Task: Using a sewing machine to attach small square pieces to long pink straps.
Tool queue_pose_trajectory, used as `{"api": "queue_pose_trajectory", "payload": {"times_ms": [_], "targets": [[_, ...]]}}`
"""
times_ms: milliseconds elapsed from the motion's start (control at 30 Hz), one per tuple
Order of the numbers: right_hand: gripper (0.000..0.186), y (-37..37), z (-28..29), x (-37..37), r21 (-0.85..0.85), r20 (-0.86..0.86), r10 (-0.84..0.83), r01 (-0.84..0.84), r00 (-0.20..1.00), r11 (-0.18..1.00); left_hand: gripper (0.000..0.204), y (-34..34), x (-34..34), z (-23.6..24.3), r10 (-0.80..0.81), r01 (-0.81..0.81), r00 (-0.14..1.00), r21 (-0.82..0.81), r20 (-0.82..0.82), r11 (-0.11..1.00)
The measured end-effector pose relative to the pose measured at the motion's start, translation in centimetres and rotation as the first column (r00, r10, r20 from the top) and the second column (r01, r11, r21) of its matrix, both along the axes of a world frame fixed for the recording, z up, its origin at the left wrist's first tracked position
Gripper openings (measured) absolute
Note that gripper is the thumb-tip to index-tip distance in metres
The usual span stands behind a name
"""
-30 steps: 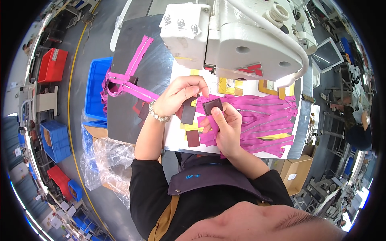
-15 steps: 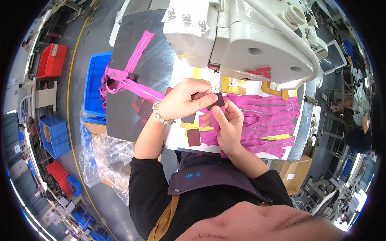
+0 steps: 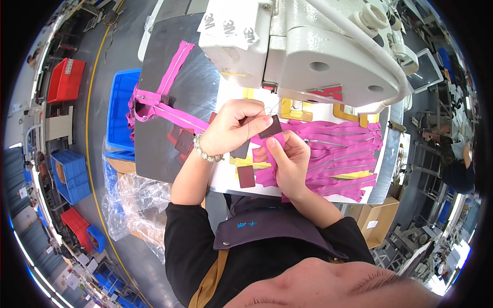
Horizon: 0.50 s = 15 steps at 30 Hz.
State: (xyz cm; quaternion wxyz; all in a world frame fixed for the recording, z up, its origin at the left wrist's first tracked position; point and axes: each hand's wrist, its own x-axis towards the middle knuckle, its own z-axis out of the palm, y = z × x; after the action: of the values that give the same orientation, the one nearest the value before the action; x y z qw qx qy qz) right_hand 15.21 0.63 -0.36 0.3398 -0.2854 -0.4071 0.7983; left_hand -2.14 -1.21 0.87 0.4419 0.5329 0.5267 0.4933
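Note:
A small dark brown square patch (image 3: pixel 270 128) is pinched between the thumb and fingers of my left hand (image 3: pixel 239 123). Just below it, my right hand (image 3: pixel 291 160) grips the end of a magenta zipper tape (image 3: pixel 276 149), close against the patch. Thin dark thread runs by the left fingertips. To the right, several magenta zipper strips (image 3: pixel 341 149) lie spread side by side. A reddish-brown patch (image 3: pixel 246 176) rests near the front edge. Beyond my left wrist lie more dark patches (image 3: pixel 184 140) and another magenta zipper strip (image 3: pixel 179 117).
A white sewing machine (image 3: pixel 303 56) stands over the work area, with yellow guides (image 3: pixel 296 110) beneath it. Left of the grey table (image 3: pixel 159 61) is a blue bin (image 3: pixel 117 110). Clear plastic wrap (image 3: pixel 136 200) hangs below, and a cardboard box (image 3: pixel 377 220) sits at right.
My left hand and the patch have shifted slightly left and upward, and the patch's tilt has changed a little. The right hand stays nearly in place. The machine appears slightly left.

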Motion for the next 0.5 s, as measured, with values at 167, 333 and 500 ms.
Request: {"api": "queue_pose_trajectory", "payload": {"times_ms": [167,333,500], "targets": [[0.009,0.04,-0.06,-0.08,0.013,0.008,-0.007,0.007,1.000,1.000,0.033,0.21,-0.13,-0.11,-0.015,0.014,0.999,0.024,0.044,1.000],[0.010,0.01,-0.24,-0.09,0.010,-0.001,-0.007,0.007,1.000,1.000,0.033,0.29,-0.18,-0.26,-0.014,0.014,0.999,0.001,0.051,1.000],[0.012,0.19,-0.64,-0.03,0.018,0.014,-0.010,0.010,1.000,1.000,0.032,0.47,0.10,-0.59,-0.001,0.003,0.996,-0.025,0.085,1.000]]}}
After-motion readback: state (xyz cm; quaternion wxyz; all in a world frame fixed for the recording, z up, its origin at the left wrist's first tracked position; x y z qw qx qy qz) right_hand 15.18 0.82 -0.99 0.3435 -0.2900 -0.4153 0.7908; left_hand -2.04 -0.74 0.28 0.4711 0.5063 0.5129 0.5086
